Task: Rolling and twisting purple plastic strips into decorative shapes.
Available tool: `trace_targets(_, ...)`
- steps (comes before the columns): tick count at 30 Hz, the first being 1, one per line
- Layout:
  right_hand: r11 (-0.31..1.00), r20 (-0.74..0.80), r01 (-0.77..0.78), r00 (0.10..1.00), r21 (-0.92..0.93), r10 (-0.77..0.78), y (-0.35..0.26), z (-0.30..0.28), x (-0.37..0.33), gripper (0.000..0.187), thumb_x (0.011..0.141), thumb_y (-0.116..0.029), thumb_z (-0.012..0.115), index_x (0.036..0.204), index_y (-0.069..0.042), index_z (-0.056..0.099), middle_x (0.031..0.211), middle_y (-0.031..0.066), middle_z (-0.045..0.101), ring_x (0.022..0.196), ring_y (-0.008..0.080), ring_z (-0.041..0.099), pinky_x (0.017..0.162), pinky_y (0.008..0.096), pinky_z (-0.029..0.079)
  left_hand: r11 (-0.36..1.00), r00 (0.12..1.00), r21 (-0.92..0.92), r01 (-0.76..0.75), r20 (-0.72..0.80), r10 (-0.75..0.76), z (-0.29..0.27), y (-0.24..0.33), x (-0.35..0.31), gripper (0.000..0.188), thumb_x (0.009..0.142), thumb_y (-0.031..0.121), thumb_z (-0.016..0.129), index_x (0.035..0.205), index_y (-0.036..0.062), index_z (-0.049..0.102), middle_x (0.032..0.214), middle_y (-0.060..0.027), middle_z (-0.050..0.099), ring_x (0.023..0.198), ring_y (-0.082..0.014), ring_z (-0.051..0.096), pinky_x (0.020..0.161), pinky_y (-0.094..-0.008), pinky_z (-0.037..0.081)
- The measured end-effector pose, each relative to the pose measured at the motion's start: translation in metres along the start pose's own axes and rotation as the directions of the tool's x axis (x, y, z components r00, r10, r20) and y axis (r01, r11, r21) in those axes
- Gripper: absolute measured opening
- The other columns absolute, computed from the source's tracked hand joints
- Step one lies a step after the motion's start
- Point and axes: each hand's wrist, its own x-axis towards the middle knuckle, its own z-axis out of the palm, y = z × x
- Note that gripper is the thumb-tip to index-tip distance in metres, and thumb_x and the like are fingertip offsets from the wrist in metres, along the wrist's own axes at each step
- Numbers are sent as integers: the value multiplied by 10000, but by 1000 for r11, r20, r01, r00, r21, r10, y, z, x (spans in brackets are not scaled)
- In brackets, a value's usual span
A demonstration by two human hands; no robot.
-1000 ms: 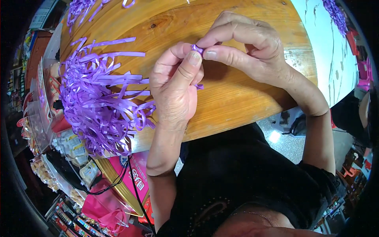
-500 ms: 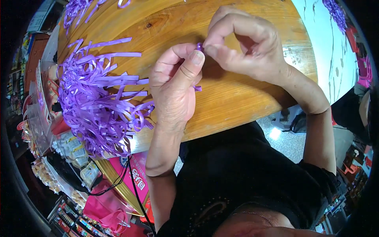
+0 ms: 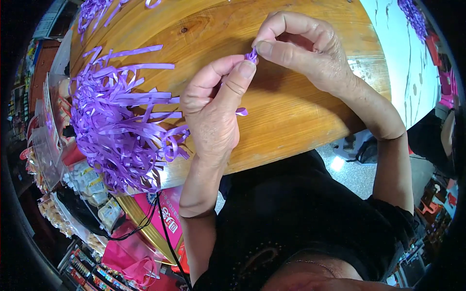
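Observation:
Between my two hands, above the wooden table (image 3: 301, 121), is a small bunched piece of purple ribbon (image 3: 252, 56). My left hand (image 3: 213, 102) pinches its lower part between thumb and forefinger. The thumb and forefinger of my right hand (image 3: 310, 51) close on its upper end. A loose ribbon tail shows past the edge of my left palm; the part within the hand is hidden. To the left of my left hand lies a big tangled heap of purple ribbon strips (image 3: 121, 126), some with their ends pointing toward my wrist.
More purple ribbons (image 3: 94, 14) lie at the table's far left. A white marbled surface (image 3: 405, 63) adjoins on the right, with another purple bundle (image 3: 412, 19) beyond. Left of the table are clear-wrapped packages (image 3: 90, 182), a pink bag (image 3: 128, 257) and a black cable (image 3: 167, 233).
My right fingers have drawn in and now pinch the ribbon's top, where they were blurred before. More of the bunched ribbon shows above my left thumb, and my left hand has shifted slightly.

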Motion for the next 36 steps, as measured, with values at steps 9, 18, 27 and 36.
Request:
trace_targets(9, 770, 172, 475, 878, -425, -447, -32, -7, 7, 281, 763, -79, 709, 1024, -2, 641, 912, 98, 631, 795, 207, 605, 709, 309, 453, 999, 1000, -31, 11, 12, -11, -5, 0, -1, 118, 804, 14, 674, 918, -12, 664, 829, -42, 659, 740, -71, 570, 680, -188, 446)
trace_targets(18, -403, 665, 814, -27, -419, -746, 11, -31, 48, 260, 717, -76, 698, 958, 12, 658, 845, 77, 612, 714, 183, 573, 625, 286, 414, 999, 997, -44, 20, 72, -17, 0, -4, 0, 74, 829, 38, 652, 887, -7, 664, 793, -18, 638, 733, -67, 553, 712, -197, 435)
trace_targets(27, -416, 661, 711, 92, -567, -744, 10, -40, 41, 150, 730, -62, 633, 869, -12, 607, 836, 92, 561, 731, 230, 529, 626, 308, 395, 931, 990, 350, -101, -55, 127, -1, 2, 1, 64, 792, 93, 707, 818, 40, 683, 671, 43, 594, 573, -8, 478, 443, -162, 342)
trace_targets(36, 173, 413, 875, 378, -453, -829, 17, -44, 42, 251, 785, -135, 686, 977, 13, 623, 931, 129, 624, 874, 278, 580, 773, 336, 466, 968, 978, 190, -165, -94, 186, -7, 7, 2, 81, 775, -24, 688, 850, 2, 674, 767, -3, 641, 682, -46, 540, 648, -166, 415)
